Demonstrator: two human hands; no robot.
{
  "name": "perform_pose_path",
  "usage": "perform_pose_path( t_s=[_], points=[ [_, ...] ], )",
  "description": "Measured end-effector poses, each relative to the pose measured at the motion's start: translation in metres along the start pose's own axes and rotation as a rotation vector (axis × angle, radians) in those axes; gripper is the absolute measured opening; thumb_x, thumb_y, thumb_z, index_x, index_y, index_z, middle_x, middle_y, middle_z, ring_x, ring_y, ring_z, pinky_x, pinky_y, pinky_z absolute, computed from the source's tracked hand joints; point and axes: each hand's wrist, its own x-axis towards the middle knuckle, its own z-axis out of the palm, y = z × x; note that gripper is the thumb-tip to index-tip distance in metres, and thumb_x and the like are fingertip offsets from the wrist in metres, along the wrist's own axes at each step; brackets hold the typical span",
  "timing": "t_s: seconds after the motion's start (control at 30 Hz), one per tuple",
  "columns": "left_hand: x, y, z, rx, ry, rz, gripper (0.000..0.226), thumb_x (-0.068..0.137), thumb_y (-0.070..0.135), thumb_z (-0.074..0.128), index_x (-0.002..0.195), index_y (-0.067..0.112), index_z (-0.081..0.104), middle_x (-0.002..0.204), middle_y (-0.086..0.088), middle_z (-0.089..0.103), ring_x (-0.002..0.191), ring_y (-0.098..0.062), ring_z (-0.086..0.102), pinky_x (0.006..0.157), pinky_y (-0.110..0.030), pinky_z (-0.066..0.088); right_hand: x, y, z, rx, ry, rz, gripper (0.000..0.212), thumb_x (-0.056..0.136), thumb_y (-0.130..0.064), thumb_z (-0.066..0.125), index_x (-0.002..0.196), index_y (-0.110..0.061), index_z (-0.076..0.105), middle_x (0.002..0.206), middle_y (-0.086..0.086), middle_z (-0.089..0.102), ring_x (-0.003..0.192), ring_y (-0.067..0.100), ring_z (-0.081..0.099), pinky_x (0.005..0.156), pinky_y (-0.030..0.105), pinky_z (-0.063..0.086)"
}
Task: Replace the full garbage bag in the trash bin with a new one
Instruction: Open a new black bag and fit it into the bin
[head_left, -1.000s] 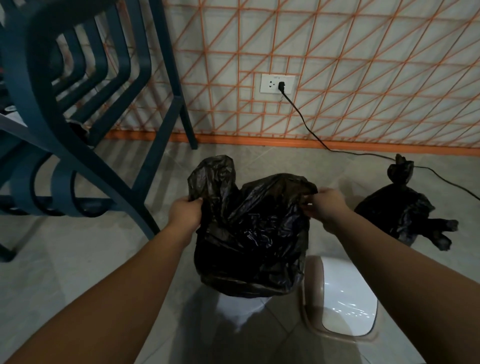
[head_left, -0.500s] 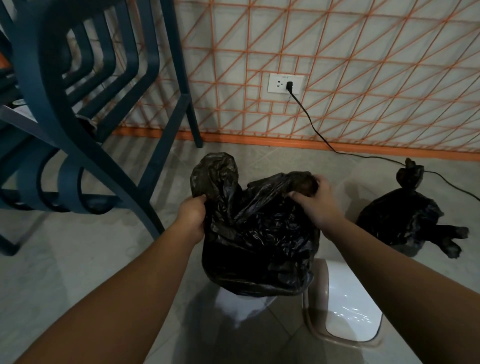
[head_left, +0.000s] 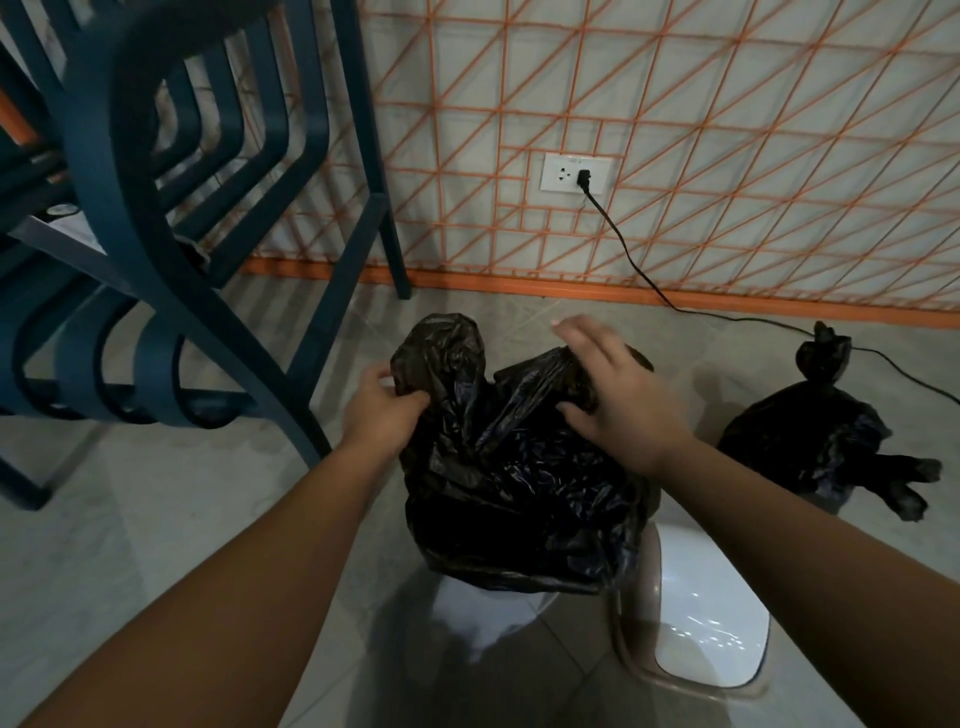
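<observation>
- While my left hand (head_left: 384, 410) pinches the left rim of the new bag (head_left: 519, 493), fingers curled into the black plastic, my right hand (head_left: 618, 400) lies on the right rim, fingers straight and spread, gripping nothing.
- That new bag hangs crumpled over the white bin (head_left: 483, 618), covering its top.
- Just right of the bin, the lid (head_left: 701, 623) lies on the floor.
- Farther right on the floor sits the full bag (head_left: 810, 447), tied.
- To my left stands a blue chair (head_left: 171, 270).
</observation>
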Motion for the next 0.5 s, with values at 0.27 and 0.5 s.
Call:
perform_pose_path(
  t_s=[0.27,0.5],
  points=[
    [-0.008,-0.011,0.011,0.082,-0.181,0.068,0.037,0.082,0.033,0.069,0.116,0.020,0.061,0.105,0.002,0.068,0.092,-0.016,0.064,0.080,-0.029,0.053,0.039,0.006,0.008,0.412,0.033,0.672,0.026,0.092,-0.025,0.054,0.083,-0.004,0.066,0.081,0.020,0.062,0.082,0.029,0.060,0.068,0.036,0.042],
    [-0.001,-0.013,0.004,-0.051,-0.180,-0.054,0.042,0.087,0.031,0.063,0.126,0.017,0.058,0.120,-0.007,0.064,0.105,-0.027,0.062,0.092,-0.041,0.052,0.060,0.036,-0.007,1.256,0.250,1.108,0.034,0.095,-0.006,0.045,0.128,-0.007,0.052,0.130,0.014,0.058,0.113,0.028,0.060,0.073,0.029,0.057]
  ],
)
